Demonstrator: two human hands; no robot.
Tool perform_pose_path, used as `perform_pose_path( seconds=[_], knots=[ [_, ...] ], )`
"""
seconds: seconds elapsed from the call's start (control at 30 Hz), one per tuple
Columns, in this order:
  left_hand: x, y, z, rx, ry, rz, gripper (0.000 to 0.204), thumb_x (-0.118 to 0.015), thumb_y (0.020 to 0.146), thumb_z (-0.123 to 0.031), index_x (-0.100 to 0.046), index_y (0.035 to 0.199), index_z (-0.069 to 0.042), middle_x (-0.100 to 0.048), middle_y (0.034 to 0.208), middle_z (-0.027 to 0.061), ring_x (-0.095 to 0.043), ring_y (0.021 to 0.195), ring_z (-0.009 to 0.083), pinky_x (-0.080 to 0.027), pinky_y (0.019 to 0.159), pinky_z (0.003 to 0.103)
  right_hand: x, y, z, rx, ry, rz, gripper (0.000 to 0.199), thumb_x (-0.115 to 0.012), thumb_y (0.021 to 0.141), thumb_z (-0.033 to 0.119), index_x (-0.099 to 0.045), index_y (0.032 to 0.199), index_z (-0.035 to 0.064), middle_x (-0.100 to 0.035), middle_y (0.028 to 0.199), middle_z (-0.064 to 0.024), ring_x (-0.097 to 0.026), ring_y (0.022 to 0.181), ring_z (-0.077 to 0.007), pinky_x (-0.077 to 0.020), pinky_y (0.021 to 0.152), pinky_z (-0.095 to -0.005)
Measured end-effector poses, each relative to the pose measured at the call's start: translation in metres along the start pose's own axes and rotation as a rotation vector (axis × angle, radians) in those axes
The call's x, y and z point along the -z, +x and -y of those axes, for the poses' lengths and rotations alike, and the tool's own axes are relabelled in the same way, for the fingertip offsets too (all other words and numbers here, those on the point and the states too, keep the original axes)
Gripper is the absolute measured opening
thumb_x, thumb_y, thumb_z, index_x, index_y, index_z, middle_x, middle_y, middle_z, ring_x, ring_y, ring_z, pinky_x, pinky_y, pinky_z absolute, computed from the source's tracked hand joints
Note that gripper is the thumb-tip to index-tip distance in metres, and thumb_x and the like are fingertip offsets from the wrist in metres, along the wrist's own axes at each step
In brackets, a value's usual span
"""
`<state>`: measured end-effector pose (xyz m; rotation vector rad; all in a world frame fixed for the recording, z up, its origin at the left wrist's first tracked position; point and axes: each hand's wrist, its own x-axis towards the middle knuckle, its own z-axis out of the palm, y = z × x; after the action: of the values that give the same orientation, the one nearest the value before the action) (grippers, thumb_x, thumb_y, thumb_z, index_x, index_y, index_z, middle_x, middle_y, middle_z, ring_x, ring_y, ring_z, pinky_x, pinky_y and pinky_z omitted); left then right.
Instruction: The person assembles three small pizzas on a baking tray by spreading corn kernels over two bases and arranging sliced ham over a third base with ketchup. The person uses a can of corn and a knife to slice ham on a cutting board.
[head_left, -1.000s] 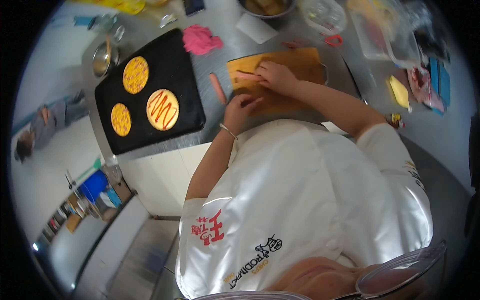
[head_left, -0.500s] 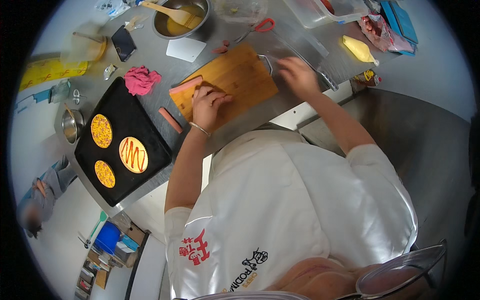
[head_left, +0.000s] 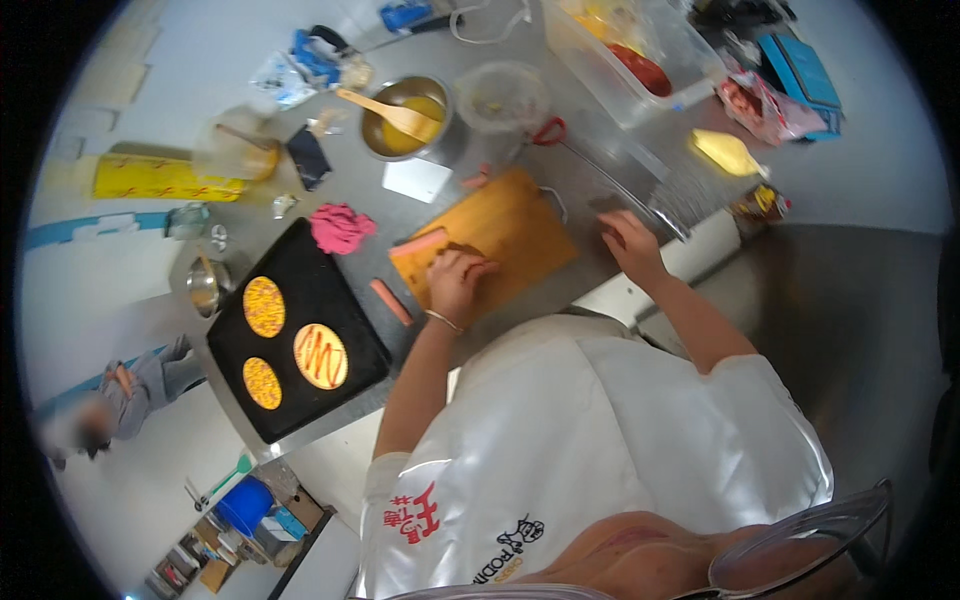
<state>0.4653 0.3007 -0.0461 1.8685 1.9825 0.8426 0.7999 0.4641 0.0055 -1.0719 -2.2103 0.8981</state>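
My left hand (head_left: 458, 282) rests on the wooden cutting board (head_left: 522, 240), its fingers bent and pressed together. What they hold, if anything, is hidden. Just beyond those fingers a pink sausage (head_left: 420, 242) lies along the board's left edge. A second sausage (head_left: 391, 301) is on the steel table, left of the board. My right hand (head_left: 630, 245) hovers right of the board with fingers apart, holding nothing. Close beyond it lies a long metal tool (head_left: 665, 218) that looks like a knife, its handle toward me.
A black baking tray (head_left: 300, 260) with three round topped crusts sits at left, beside a pink cloth (head_left: 342, 228). Behind the board are a white card (head_left: 417, 181), a steel bowl (head_left: 372, 135) and red-handled scissors (head_left: 548, 131). A yellow piping bag (head_left: 728, 153) lies at right.
The whole view has shifted, so the table appears lower and farther right. My right hand, blurred before, has come slightly nearer to me. My left hand stays on the board beside the sausage.
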Motion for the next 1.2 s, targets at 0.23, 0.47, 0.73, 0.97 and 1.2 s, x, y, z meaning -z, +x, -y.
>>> perform_pose_path(
  seconds=[0.23, 0.47, 0.73, 0.97, 1.2],
  knots=[
    [0.008, 0.009, -0.007, 0.175, -0.178, 0.044, 0.012, -0.069, 0.089, -0.026, -0.081, 0.089, -0.022, -0.068, 0.093, 0.0001, -0.059, 0.098, 0.0226, -0.041, 0.091, 0.038, -0.014, 0.010, 0.022, 0.031, 0.024, 0.070, 0.035, -0.067, 0.090, -0.003, -0.066, 0.124, 0.0046, -0.065, 0.116, -0.0113, -0.069, 0.089, -0.0229, -0.0567, 0.077, -0.0316],
    [-0.004, 0.008, -0.002, 0.058, -0.163, 0.042, 0.009, -0.077, 0.085, -0.024, -0.080, 0.088, -0.016, -0.068, 0.088, 0.0019, -0.061, 0.091, 0.0236, -0.043, 0.083, 0.037, -0.027, 0.032, 0.020, 0.019, 0.012, 0.155, 0.029, -0.067, 0.092, 0.015, -0.067, 0.121, 0.0115, -0.064, 0.115, -0.0084, -0.066, 0.102, -0.0312, -0.0558, 0.085, -0.0418],
    [-0.009, -0.003, 0.026, -0.016, -0.088, 0.069, 0.012, -0.079, 0.083, -0.026, -0.080, 0.088, -0.015, -0.068, 0.091, 0.0013, -0.060, 0.095, 0.0233, -0.042, 0.085, 0.038, 0.019, 0.101, 0.026, 0.285, -0.316, -0.352, 0.050, -0.079, 0.078, 0.012, -0.065, 0.126, 0.0080, -0.062, 0.133, -0.0129, -0.057, 0.125, -0.0360, -0.0428, 0.105, -0.0508],
    [-0.005, 0.000, 0.022, 0.054, -0.115, 0.114, 0.015, -0.077, 0.084, -0.030, -0.080, 0.088, -0.015, -0.068, 0.090, 0.0016, -0.060, 0.097, 0.0230, -0.041, 0.089, 0.040, 0.106, 0.152, -0.019, -0.064, -0.800, -0.294, 0.033, -0.081, 0.079, 0.025, -0.068, 0.107, 0.0129, -0.063, 0.113, -0.0080, -0.053, 0.125, -0.0298, -0.0371, 0.106, -0.0539],
    [0.012, 0.016, -0.017, 0.261, -0.138, 0.084, 0.017, -0.078, 0.082, -0.031, -0.080, 0.086, -0.015, -0.067, 0.089, 0.0023, -0.062, 0.092, 0.0235, -0.045, 0.084, 0.039, 0.154, 0.070, -0.069, 0.154, -0.686, -0.461, 0.019, -0.076, 0.082, 0.012, -0.065, 0.096, 0.0058, -0.062, 0.108, -0.0127, -0.057, 0.117, -0.0355, -0.0427, 0.102, -0.0498]
  ],
)
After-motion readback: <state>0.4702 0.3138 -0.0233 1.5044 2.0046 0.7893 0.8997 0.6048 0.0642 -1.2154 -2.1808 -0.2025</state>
